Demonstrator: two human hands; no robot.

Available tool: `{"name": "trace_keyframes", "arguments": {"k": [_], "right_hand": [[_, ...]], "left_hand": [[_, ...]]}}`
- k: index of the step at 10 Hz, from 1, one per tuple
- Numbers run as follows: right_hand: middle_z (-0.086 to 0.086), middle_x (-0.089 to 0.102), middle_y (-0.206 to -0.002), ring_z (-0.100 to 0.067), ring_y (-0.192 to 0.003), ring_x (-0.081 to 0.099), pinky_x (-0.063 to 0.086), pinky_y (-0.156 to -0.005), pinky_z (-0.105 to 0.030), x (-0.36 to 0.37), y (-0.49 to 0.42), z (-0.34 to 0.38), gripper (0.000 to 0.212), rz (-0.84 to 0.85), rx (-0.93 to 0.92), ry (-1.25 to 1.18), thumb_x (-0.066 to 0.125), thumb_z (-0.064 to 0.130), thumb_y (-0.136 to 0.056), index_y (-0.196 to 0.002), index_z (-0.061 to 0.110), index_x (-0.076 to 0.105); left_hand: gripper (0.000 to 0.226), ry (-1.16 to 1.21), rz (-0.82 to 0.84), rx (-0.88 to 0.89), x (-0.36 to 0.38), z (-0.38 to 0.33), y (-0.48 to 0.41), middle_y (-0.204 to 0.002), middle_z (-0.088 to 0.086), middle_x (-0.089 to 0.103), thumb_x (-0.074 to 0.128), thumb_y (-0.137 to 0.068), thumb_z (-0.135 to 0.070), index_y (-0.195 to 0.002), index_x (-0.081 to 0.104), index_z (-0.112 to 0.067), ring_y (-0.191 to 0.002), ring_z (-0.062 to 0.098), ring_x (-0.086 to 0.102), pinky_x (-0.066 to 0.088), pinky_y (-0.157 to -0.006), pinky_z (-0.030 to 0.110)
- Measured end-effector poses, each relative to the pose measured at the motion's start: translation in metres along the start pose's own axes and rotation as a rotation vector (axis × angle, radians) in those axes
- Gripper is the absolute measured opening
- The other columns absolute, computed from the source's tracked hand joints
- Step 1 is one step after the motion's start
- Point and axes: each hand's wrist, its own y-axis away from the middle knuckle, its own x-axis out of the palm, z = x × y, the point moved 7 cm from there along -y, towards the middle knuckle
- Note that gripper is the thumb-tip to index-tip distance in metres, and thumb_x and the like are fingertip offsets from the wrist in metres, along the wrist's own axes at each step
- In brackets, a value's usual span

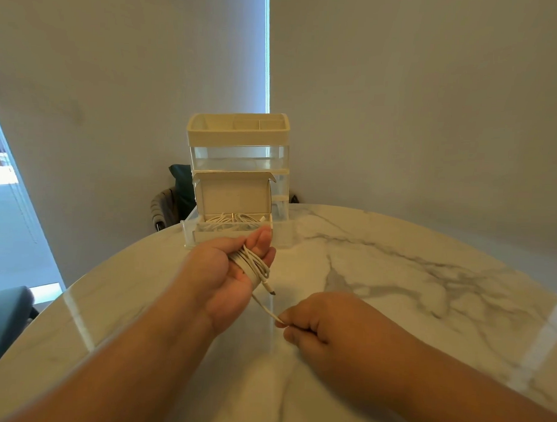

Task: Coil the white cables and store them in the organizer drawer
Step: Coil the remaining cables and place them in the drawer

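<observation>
Cable (253,266) wound on my left grip (224,273), above the table (395,278)
My left grip holds the coil looped round its fingers, one plug (272,292) dangling below; my right grip (314,319) pinches the loose tail, taut between the two. Behind them the organizer's (238,137) bottom drawer (282,233) stands pulled out, an open box (233,193) of coiled cables inside

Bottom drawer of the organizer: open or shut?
Open. The clear drawer juts forward of the organizer above it, and an open-lidded box of white cables sits in it.
</observation>
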Motion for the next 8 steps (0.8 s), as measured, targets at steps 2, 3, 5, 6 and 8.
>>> {"name": "trace_keyframes", "arguments": {"k": [2, 3, 5, 6, 8], "right_hand": [[0.004, 0.065, -0.087, -0.008, -0.083, 0.058, 0.046, -0.075, -0.029, -0.002, 0.000, 0.006, 0.024, -0.026, -0.039, -0.061, 0.048, 0.036, -0.098, -0.096, 0.020, 0.066], [0.006, 0.054, -0.071, -0.009, -0.073, 0.050, 0.042, -0.065, -0.028, -0.012, 0.002, 0.002, 0.026, -0.126, -0.051, 0.002, 0.047, 0.037, -0.097, -0.079, 0.021, 0.057], [0.020, 0.061, -0.073, -0.004, -0.072, 0.049, 0.042, -0.070, -0.034, -0.037, 0.006, -0.003, 0.012, -0.302, -0.047, 0.143, 0.056, 0.042, -0.086, -0.087, 0.039, 0.068], [0.018, 0.060, -0.070, -0.005, -0.075, 0.051, 0.042, -0.074, -0.035, -0.043, 0.008, -0.009, 0.007, -0.342, -0.024, 0.064, 0.061, 0.038, -0.082, -0.079, 0.036, 0.067], [0.017, 0.058, -0.073, -0.008, -0.079, 0.054, 0.038, -0.070, -0.027, -0.045, 0.011, -0.019, 0.010, -0.413, 0.038, -0.122, 0.063, 0.033, -0.079, -0.075, 0.027, 0.056]], "left_hand": [[0.021, -0.087, 0.043, 0.020, 0.004, 0.008, 0.004, -0.088, 0.017, 0.075, 0.039, -0.101, -0.002, -0.096, 0.059, 0.002, -0.073, 0.019, 0.067, 0.053, -0.089, 0.039], [0.024, -0.221, 0.118, 0.072, 0.008, 0.022, 0.004, -0.080, 0.013, 0.072, 0.042, -0.101, -0.005, -0.108, 0.061, 0.008, -0.069, 0.017, 0.067, 0.057, -0.085, 0.035], [0.021, -0.588, 0.242, 0.092, 0.010, 0.044, 0.008, -0.071, 0.015, 0.055, 0.054, -0.093, -0.018, -0.084, 0.061, 0.000, -0.068, 0.015, 0.055, 0.045, -0.064, 0.027], [0.021, -0.666, 0.179, 0.116, 0.002, 0.047, 0.007, -0.062, -0.003, 0.039, 0.046, -0.096, -0.004, -0.083, 0.062, 0.002, -0.052, 0.000, 0.044, 0.033, -0.054, 0.007], [0.018, -0.743, 0.364, 0.146, 0.019, 0.052, 0.023, -0.086, 0.010, 0.062, 0.048, -0.097, -0.013, -0.091, 0.063, -0.007, -0.076, 0.013, 0.060, 0.051, -0.072, 0.023]]}}
